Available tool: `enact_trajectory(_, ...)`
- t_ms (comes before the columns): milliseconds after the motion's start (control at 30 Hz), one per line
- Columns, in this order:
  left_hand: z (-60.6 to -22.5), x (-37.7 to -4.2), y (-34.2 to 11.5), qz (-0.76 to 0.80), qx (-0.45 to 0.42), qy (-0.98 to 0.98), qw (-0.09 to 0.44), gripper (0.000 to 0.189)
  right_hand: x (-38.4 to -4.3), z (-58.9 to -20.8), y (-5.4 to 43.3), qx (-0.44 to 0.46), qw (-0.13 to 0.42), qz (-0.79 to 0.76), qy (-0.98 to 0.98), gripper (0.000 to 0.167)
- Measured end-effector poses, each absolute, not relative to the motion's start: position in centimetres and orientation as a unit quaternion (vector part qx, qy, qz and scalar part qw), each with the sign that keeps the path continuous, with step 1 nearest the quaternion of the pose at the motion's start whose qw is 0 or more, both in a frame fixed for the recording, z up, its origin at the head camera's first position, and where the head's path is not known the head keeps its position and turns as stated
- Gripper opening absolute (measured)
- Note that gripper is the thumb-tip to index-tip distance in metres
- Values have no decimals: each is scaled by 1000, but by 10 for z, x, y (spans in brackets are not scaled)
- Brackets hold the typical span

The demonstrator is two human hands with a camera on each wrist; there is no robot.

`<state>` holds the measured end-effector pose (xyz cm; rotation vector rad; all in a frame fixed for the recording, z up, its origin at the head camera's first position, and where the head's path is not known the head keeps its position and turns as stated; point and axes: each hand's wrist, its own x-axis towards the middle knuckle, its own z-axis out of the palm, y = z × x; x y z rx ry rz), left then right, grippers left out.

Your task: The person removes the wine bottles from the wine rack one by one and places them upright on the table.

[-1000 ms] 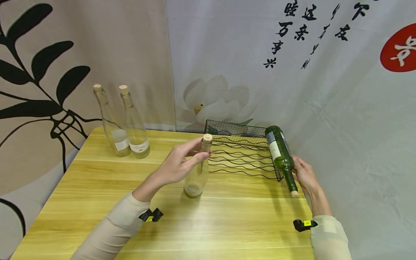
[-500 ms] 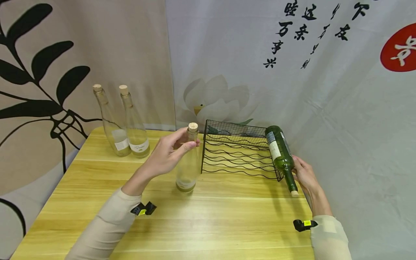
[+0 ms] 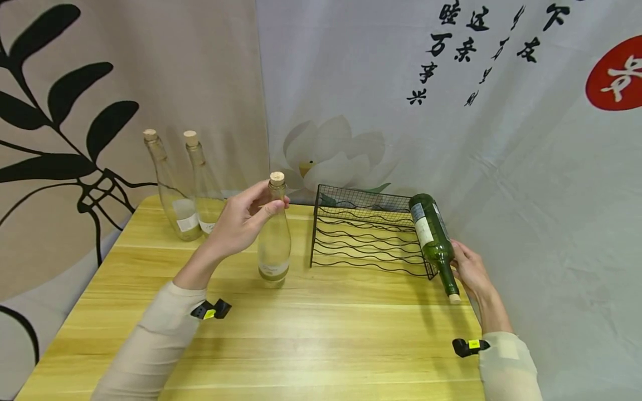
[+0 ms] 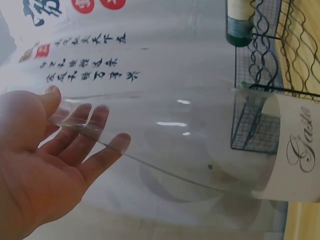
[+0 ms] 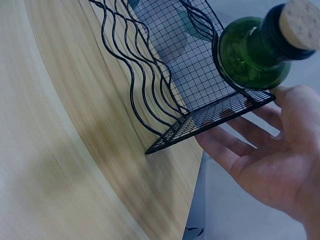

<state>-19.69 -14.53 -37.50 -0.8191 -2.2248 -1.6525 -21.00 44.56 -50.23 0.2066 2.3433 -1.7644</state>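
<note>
By its neck, my left hand [image 3: 246,217] holds a clear corked bottle [image 3: 275,245] upright, left of the wire rack. The thumb and fingers curl round the narrow glass, and its white label [image 4: 300,150] shows in the left wrist view. My right hand [image 3: 468,267] touches the outer mesh side of the black wire rack [image 3: 368,245], its fingers extended along that side in the right wrist view. A green corked bottle [image 3: 435,239] lies in the rack's top right place, neck toward me, just above that hand.
Two more clear corked bottles stand at the back left of the wooden table [image 3: 321,345]; the left one [image 3: 173,192] is in full view, the other [image 3: 203,178] partly behind my left hand. A printed cloth backdrop [image 3: 351,83] hangs right behind the table.
My left hand has carried the clear bottle leftward and a little farther back, away from the rack's front. My right hand, the rack and the green bottle have stayed put.
</note>
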Motion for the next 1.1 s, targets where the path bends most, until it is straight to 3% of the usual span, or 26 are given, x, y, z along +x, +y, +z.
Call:
enact_trajectory(400,-374,-221,-161,-579,-240,-764,155,29,-209,-499,443,72,101,-595,794,81)
enact_trajectory(1100,-383,-254,-186,-576,-126,-789,175,34,-208,-498,442,86,102,-591,795,76)
